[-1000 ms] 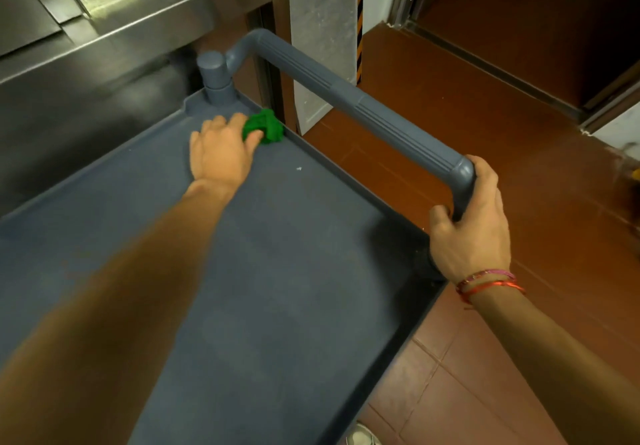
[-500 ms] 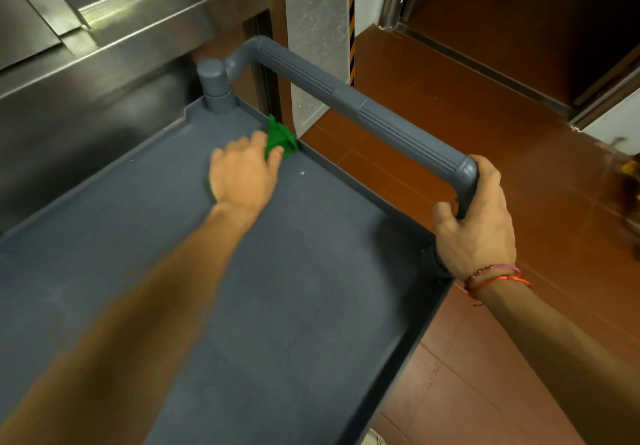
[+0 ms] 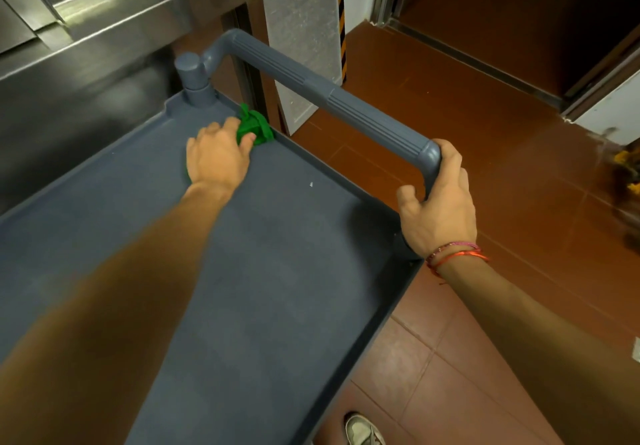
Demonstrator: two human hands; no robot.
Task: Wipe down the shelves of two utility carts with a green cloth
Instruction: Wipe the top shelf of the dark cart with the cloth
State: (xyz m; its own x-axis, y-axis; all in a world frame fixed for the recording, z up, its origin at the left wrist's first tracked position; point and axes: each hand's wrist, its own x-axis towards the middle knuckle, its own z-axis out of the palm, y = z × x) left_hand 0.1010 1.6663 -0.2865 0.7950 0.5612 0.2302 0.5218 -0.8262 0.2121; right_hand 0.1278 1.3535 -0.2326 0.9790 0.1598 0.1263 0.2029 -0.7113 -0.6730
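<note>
- The cart's top shelf [image 3: 277,271] is a wide grey tray with a raised lip. Most of it lies between you and the cloth, so work in overlapping strokes from the far edge back towards yourself. I judge this shelf only partly done.
- The handle [image 3: 329,101] arches over the right edge. Your right hand [image 3: 438,205] is wrapped firmly round its near bend, which should steady the cart against the push of wiping.
- Your left hand [image 3: 216,160] lies palm down on the shelf near the far right corner. Its fingers press flat onto the cloth rather than closing round it.
- The green cloth [image 3: 254,127] is bunched ahead of your fingertips, hard against the lip just short of the handle post. A sliver shows under the heel of your palm. Spread it flatter so that more fabric meets the surface, and run a fold along the lip where grime collects.
- A white speck [image 3: 311,184] sits near the right lip, between your hands. Take it on the next pass.
</note>
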